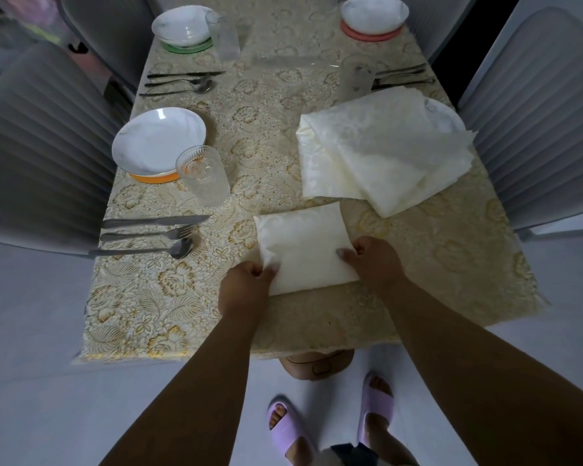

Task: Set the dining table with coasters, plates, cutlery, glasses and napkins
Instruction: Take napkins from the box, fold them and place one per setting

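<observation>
My left hand (246, 284) pinches the near-left corner of a folded napkin (303, 245), thumb on top, fingers curled under. My right hand (372, 260) grips its near-right edge the same way. Napkin lies flat on the table (148, 317), near the front edge, roughly square, cream.

Just beyond it, touching its far edge: stack of loose napkins (377, 156), draped partly over a plate (448, 119) at the right side.

Left side: white plate (157, 142) on an orange coaster (154, 177), glass (202, 174) just beside it. Nearer me, knife (155, 222), fork (148, 235), spoon (145, 251) lined up side by side.

Far left: plate on green coaster (187, 48), glass beside it, cutlery set in front. Far right: plate on pink coaster (371, 34), glass and cutlery nearer me.

Grey chairs (41, 156) both sides. My feet in lilac slippers (288, 428) on the floor.
</observation>
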Motion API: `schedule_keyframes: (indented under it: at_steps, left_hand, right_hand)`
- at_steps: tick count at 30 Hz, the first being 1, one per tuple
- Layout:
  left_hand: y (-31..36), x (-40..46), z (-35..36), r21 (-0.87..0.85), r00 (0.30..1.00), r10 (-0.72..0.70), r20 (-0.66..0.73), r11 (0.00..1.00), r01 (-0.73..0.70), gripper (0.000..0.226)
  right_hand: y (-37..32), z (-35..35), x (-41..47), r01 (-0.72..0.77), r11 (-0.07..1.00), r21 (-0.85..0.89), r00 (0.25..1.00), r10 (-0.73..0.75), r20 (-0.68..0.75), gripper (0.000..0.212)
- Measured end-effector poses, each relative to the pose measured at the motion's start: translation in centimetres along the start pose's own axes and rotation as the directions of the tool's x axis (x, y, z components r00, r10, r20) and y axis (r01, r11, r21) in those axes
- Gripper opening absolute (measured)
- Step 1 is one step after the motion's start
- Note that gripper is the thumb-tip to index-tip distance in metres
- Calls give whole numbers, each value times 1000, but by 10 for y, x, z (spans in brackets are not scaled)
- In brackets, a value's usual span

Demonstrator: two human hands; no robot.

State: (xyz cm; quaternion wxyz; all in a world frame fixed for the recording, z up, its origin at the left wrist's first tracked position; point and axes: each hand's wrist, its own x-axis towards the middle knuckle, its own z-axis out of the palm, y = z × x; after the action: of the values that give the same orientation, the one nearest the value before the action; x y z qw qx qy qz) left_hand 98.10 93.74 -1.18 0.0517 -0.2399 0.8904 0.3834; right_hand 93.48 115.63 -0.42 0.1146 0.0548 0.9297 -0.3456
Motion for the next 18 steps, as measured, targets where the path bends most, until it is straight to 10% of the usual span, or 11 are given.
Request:
schedule_keyframes:
  at_steps: [10,13,16,18]
  left_hand:
    - [13,-7,11,299,984,23,-175,954,31,41]
    - [6,-4,19,512,755,583,-300,766,-388,26]
    - [-3,-4,37,524,480,874,72,376,-764,38]
    - [-11,-6,41,504,600,768,224,436,-746,54]
  right_hand:
    - [-2,12,8,-92,966,-243,992,66,-112,37]
    - [-1,15,8,-71,952,-298,990,30,-140,37]
    - [-3,15,8,-40,946,-320,990,-5,-139,37]
    - [-5,14,9,-52,947,-316,991,10,-131,37]
